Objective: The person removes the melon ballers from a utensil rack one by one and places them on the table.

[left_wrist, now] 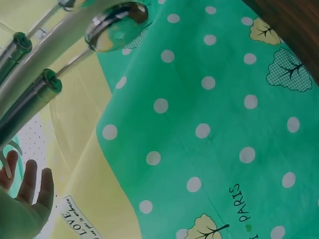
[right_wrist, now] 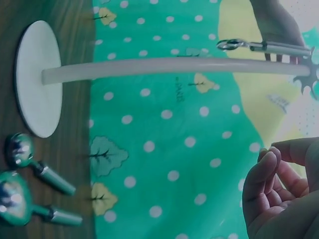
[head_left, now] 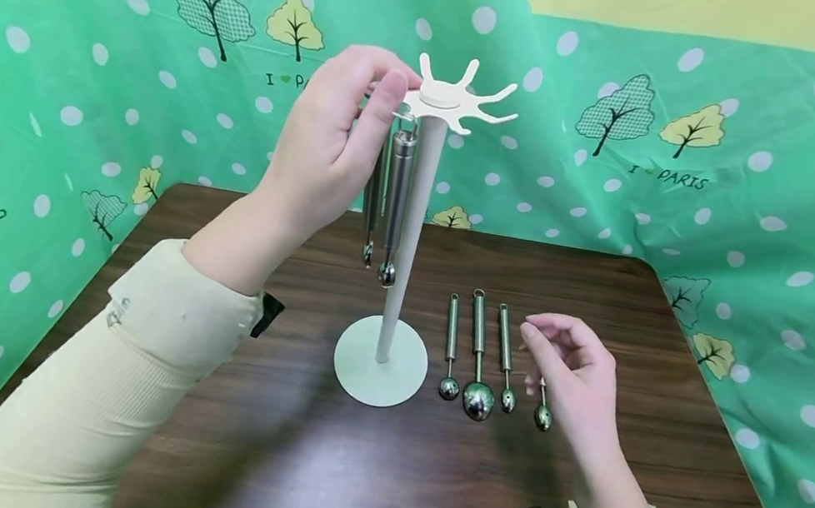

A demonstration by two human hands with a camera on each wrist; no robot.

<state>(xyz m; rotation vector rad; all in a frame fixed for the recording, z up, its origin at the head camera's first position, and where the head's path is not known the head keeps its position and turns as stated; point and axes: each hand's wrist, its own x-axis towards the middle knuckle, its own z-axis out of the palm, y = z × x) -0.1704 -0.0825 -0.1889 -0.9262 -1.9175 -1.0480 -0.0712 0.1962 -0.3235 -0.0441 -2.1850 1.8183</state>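
A white stand with curved hook arms rises from a round base. My left hand is at its top, thumb and index finger pinching at the left hook arms. Under those fingertips hang two metal scoops, a front one and another partly behind it, bowls down. In the left wrist view, the scoop handle passes near my left fingers. My right hand hovers at the right, fingers loosely curled, thumb tip meeting the index finger, nothing visible between them. Below it lies a scoop, its handle largely hidden.
Between the stand's base and my right hand lie a small scoop, a larger scoop and a slim scoop, bowls toward me. The dark wooden table is backed by a green dotted cloth.
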